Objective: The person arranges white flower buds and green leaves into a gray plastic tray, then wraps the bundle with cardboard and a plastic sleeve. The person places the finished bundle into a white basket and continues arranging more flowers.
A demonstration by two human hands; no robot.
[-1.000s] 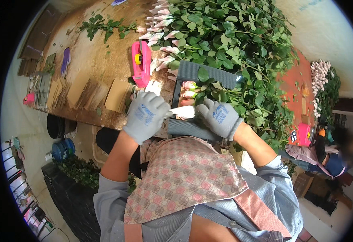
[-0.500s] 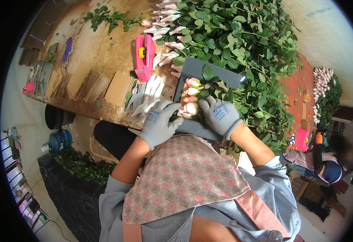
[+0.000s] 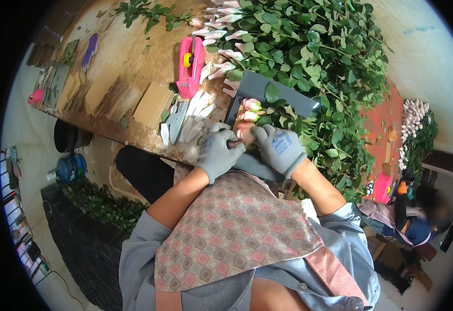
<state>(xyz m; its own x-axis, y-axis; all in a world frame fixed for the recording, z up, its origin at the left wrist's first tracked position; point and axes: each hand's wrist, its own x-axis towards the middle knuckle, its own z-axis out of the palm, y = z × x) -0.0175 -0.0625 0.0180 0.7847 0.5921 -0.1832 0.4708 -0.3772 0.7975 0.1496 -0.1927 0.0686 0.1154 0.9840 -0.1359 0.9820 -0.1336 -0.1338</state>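
Three pink rose heads (image 3: 248,116) show in a column within a dark grey ribbed holder (image 3: 291,97), facing 9 o'clock; this handling likely goes best with light pressure at the base of each bloom and the heads drawn level, since squeezed petals would probably bruise; the heads look pale pink and rather closed, the top one touched with green, a brown card strip (image 3: 239,113) along their 9 o'clock side; the person's left hand (image 3: 218,153) sits at 8 o'clock of the lowest head, fingers curled, though whether they grip anything cannot be told; the right hand (image 3: 279,147) lies at 4 o'clock, bent fingers at that bloom's base, their grip also unclear; farther out on the worktop (image 3: 128,62), white strips (image 3: 204,111) and a cardboard stack (image 3: 153,106) lie toward 9 o'clock, a pink tape dispenser (image 3: 190,67) between 10 and 11; leafy stems (image 3: 309,52) heap up toward 1 o'clock.
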